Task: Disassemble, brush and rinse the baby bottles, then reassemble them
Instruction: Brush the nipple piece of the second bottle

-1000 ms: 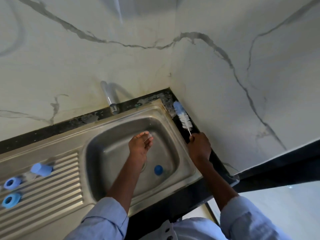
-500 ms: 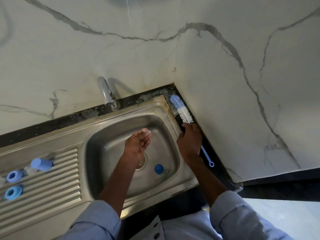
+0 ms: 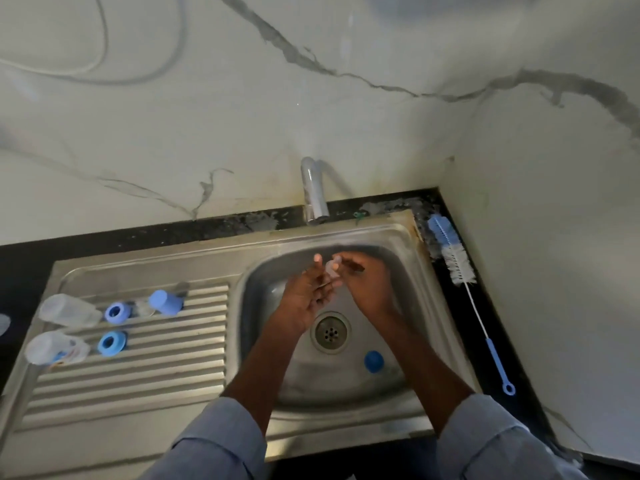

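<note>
Over the steel sink, below the tap, my left hand and my right hand meet around a small clear teat. The left fingers hold it from below and the right fingers pinch it from the side. The bottle brush, with blue and white bristles and a thin blue handle, lies on the black counter to the right of the sink, apart from both hands. A blue cap lies in the basin near the drain.
On the ribbed drainboard at the left lie two clear bottles, two blue rings, a blue cap and a second clear teat. Marble walls close in behind and to the right.
My right hand has let go of the brush on the right counter and moved left to join my left hand over the basin. The view has swung to the left.
</note>
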`<move>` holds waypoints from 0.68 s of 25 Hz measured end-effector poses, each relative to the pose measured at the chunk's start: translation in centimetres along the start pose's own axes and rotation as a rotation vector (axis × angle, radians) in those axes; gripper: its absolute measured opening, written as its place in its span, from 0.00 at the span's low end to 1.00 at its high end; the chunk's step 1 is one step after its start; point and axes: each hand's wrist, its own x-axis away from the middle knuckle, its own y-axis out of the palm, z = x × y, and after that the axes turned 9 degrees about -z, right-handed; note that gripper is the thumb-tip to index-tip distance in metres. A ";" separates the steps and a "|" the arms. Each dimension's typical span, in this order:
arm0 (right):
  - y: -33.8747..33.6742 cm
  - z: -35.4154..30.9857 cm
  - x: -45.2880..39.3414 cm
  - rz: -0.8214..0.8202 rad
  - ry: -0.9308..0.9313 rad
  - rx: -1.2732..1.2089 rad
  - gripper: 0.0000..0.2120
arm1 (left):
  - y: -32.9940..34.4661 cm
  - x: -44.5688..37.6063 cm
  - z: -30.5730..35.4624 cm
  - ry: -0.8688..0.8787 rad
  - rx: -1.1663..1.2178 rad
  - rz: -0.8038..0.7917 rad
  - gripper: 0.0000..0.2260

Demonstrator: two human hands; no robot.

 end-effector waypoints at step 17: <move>3.1 -2.5 -2.9 0.045 0.076 0.063 0.06 | -0.8 -10.7 7.4 0.140 -0.232 0.097 0.11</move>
